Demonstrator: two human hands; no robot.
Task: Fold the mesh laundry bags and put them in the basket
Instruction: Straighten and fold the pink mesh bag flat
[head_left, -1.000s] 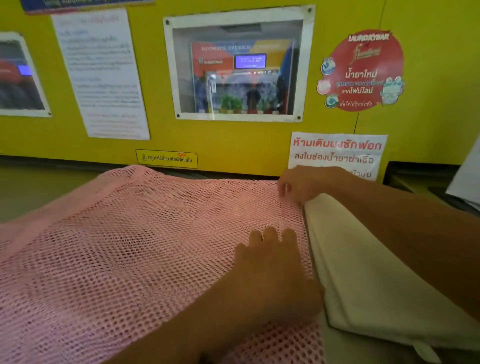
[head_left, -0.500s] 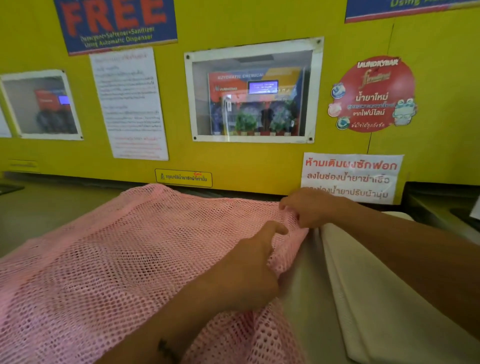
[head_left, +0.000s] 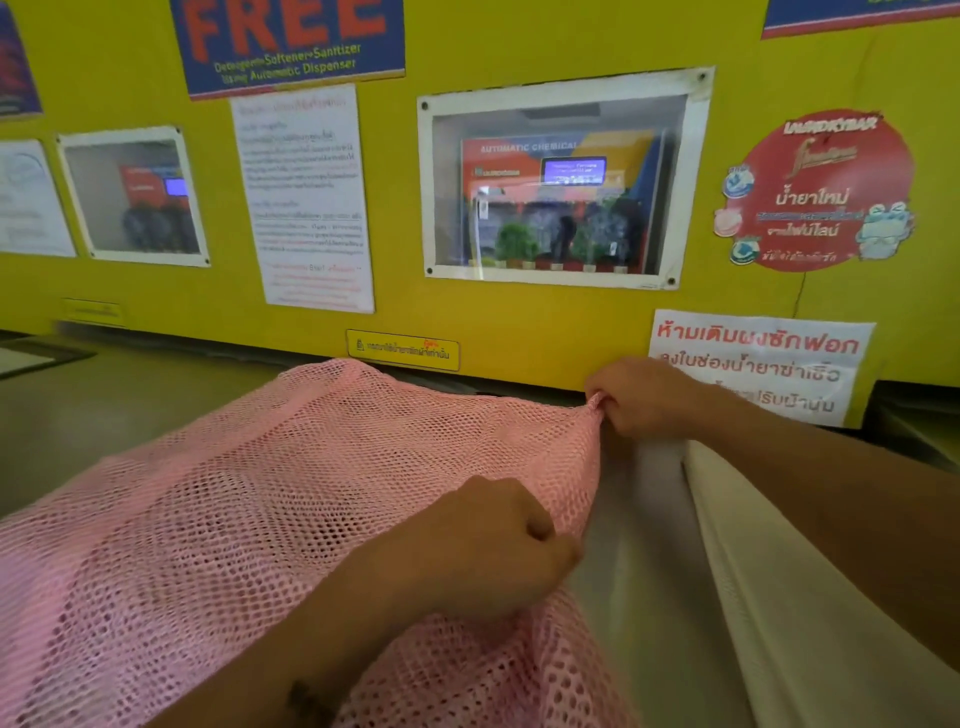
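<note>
**Operator:** I have the pink mesh laundry bag (head_left: 270, 519) spread over the grey countertop (head_left: 639, 597), in front of the yellow wall panel (head_left: 519, 332). My right hand (head_left: 644, 397) is pinched shut on the far right corner, up by the wall. My left hand (head_left: 493, 545) is clenched on the same right edge, nearer to me.

**Observer:** So which way does the bag lie from your fingers?

**Operator:** All of it runs away to the left of both grips. The edge I hold goes from near to far. The long axis looks to run across, left to right, with the far left corner (head_left: 337, 369) resting near the wall, though the near part runs out of view, so I can't be sure.

**Observer:** And the next move?

**Operator:** My guess is I carry this right edge leftward over the body, halving it across that long axis. Both hands sit on the edge, so neither is really nearer; the left covers the near end.

**Observer:** Anything beside you?

**Operator:** A folded cream cloth (head_left: 779, 597) lies just right of the bag. I can't see any basket.
</note>
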